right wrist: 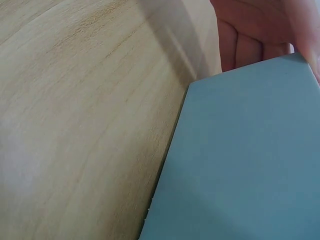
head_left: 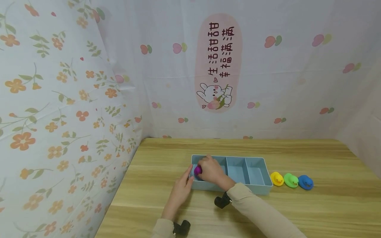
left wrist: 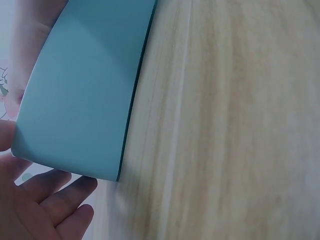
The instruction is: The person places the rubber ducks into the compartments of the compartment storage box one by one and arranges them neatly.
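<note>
A long light-blue divided box (head_left: 259,189) lies across the table. My left hand (head_left: 182,185) is at its left end, thumb by the near corner of the rim and fingers along the outside of the end wall. The left wrist view shows those fingers (left wrist: 70,197) spread against the box wall (left wrist: 90,100). My right hand (head_left: 212,169) reaches into the leftmost part of the box and grips a small rounded purple toy (head_left: 197,170). Most of that toy is hidden by the hand. In the right wrist view, the box's outer wall (right wrist: 240,150) fills the lower right.
Right of the box, a yellow toy duck (head_left: 277,178), a green toy duck (head_left: 291,180) and a blue toy duck (head_left: 306,182) stand in a row on the wooden table (head_left: 330,211). Printed cloth (head_left: 166,89) hangs behind the table and on its left.
</note>
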